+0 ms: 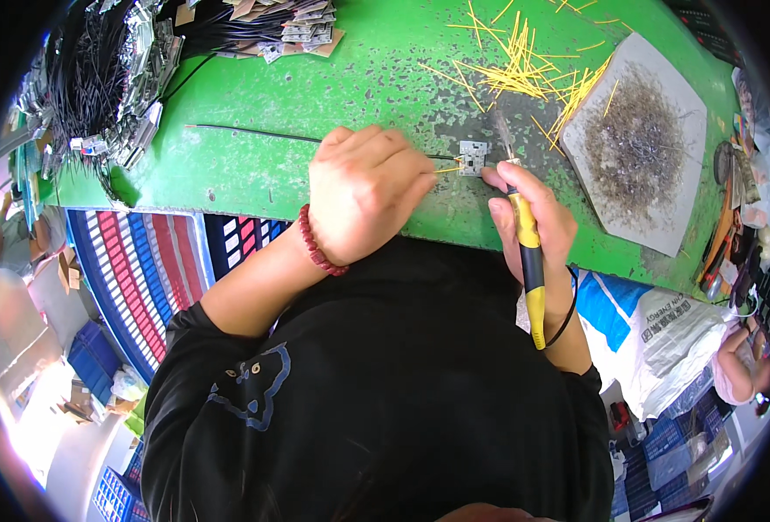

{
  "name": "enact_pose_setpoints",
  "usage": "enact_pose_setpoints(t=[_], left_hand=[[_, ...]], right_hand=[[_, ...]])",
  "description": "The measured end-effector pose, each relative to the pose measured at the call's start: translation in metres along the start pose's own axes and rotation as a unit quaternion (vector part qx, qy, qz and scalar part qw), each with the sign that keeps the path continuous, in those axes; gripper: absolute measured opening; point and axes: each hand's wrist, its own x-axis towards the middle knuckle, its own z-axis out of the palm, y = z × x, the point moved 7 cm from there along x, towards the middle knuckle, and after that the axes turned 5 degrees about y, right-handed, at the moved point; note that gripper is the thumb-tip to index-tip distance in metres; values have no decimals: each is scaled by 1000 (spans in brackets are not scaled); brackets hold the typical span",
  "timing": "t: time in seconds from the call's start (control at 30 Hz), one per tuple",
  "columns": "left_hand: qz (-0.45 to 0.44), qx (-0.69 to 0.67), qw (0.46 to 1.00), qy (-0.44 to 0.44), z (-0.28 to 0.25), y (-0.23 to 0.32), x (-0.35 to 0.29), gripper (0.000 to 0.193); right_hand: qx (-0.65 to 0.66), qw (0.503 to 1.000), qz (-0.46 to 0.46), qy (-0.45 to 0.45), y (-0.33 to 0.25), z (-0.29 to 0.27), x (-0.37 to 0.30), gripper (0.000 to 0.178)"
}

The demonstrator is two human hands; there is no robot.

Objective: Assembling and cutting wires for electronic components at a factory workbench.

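Observation:
A small grey circuit board (472, 159) lies on the green table, with a black cable (254, 132) and a yellow wire (444, 170) reaching its left edge. My left hand (363, 191) is closed over these leads just left of the board; its fingertips are partly hidden. In my right hand (548, 217) is a yellow-and-black soldering iron (533, 270), held like a pen. The iron's tip points away from me, just right of the board and apart from it. One finger of that hand comes close to the board's right edge.
Yellow wires (524, 70) lie scattered beyond the board. To the right sits a pale board (694, 148) heaped with dark wire scraps. Bundled black cables with metal-coloured parts (97, 96) fill the far left. Blue-and-red crates (141, 278) stand below the table edge; a person (737, 365) is at far right.

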Motion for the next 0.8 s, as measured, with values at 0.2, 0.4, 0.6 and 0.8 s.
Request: enact_pose_setpoints(t=[0.2, 0.4, 0.6, 0.8], left_hand=[[-6, -53, 999, -2, -17, -3, 27, 12], [93, -63, 992, -54, 20, -13, 74, 11], [109, -17, 987, -119, 42, -36, 88, 10], [156, 30, 983, -90, 38, -26, 81, 9]], right_hand=[[102, 992, 67, 17, 8, -11, -13, 41], [134, 983, 85, 92, 12, -26, -18, 53], [152, 974, 124, 116, 17, -30, -18, 53], [164, 971, 132, 109, 16, -28, -18, 58]])
